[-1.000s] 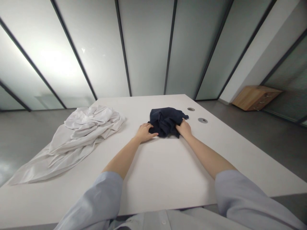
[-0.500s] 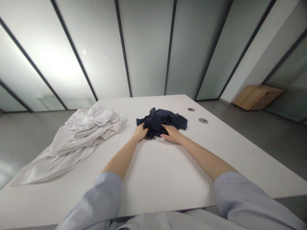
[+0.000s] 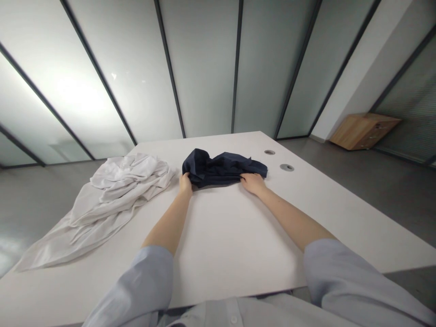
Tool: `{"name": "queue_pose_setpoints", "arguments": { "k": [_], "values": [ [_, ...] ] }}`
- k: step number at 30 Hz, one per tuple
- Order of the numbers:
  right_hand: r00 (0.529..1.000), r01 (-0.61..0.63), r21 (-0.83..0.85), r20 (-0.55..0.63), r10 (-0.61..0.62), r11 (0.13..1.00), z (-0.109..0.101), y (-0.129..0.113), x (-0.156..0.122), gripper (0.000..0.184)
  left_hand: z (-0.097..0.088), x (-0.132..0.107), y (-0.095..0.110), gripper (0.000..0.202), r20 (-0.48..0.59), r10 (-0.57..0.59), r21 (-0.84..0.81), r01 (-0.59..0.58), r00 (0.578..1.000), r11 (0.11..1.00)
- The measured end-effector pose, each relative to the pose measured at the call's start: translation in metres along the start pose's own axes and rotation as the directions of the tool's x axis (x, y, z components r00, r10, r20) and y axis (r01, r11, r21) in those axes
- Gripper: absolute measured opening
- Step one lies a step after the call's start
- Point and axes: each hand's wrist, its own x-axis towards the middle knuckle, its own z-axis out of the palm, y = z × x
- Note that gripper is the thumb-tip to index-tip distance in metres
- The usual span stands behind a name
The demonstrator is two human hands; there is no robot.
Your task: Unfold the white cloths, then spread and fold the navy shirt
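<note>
A crumpled dark navy cloth garment (image 3: 223, 169) lies toward the far side of the white table (image 3: 231, 240); its kind does not show. My left hand (image 3: 185, 183) grips its near left edge, with the fingertips partly hidden by the fabric. At the near right edge, my right hand (image 3: 254, 182) is closed on the cloth, thumb side toward the middle. Between the two hands the near edge runs fairly straight, while the rest is bunched up behind it.
A rumpled heap of white cloth (image 3: 117, 190) spreads along the table's left side. Two round grommets (image 3: 287, 167) are set in the tabletop at the right. Beyond the table stand a wooden cabinet (image 3: 363, 131) and frosted glass panels (image 3: 200, 68).
My hands have moved apart, the left one leftward and the right one slightly to the right. The bunched navy garment is now stretched wider between them.
</note>
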Motion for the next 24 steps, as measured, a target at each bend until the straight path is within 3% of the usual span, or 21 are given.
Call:
{"name": "queue_pose_setpoints", "arguments": {
  "k": [4,7,10,12,14,17,20,22,24],
  "values": [
    [0.997,-0.023,-0.014,-0.074,0.022,1.000,-0.009,0.000,-0.001,0.029,-0.005,-0.007,0.009,0.036,-0.062,-0.210,-0.174,0.197,0.976,0.965],
    [0.993,0.026,0.012,-0.117,-0.024,1.000,-0.012,-0.004,-0.005,0.038,-0.009,-0.012,0.015,0.034,-0.018,-0.203,-0.208,0.195,0.979,0.958],
    [0.990,0.059,0.032,-0.127,-0.054,0.998,-0.014,-0.009,-0.009,0.047,-0.010,-0.021,0.021,0.051,0.138,-0.100,-0.222,0.129,0.985,0.966],
    [0.987,0.088,0.047,-0.141,-0.081,0.995,-0.013,-0.014,-0.011,0.052,-0.009,-0.029,0.026,0.064,0.269,-0.068,-0.189,0.122,0.961,0.974],
    [0.979,0.136,0.073,-0.165,-0.123,0.988,-0.011,-0.018,-0.011,0.054,-0.007,-0.038,0.029,0.068,0.379,-0.084,-0.154,0.152,0.921,0.976],
    [0.970,0.205,0.200,-0.176,-0.170,0.958,-0.007,-0.022,-0.008,0.046,-0.005,-0.048,0.033,0.052,0.480,-0.205,-0.126,0.298,0.853,0.946],
    [0.977,0.200,0.476,-0.158,-0.140,0.857,-0.002,-0.019,-0.001,0.030,-0.005,-0.050,0.033,0.034,0.514,-0.344,-0.072,0.439,0.786,0.896],
    [0.984,0.129,0.673,-0.180,-0.008,0.728,-0.001,-0.012,0.004,0.025,-0.006,-0.047,0.033,0.029,0.491,-0.360,-0.114,0.468,0.793,0.876],
    [0.952,0.028,0.840,-0.188,0.243,0.542,-0.001,-0.001,0.009,0.024,-0.005,-0.042,0.031,0.028,0.439,-0.336,-0.214,0.460,0.833,0.862]
  ]
}}
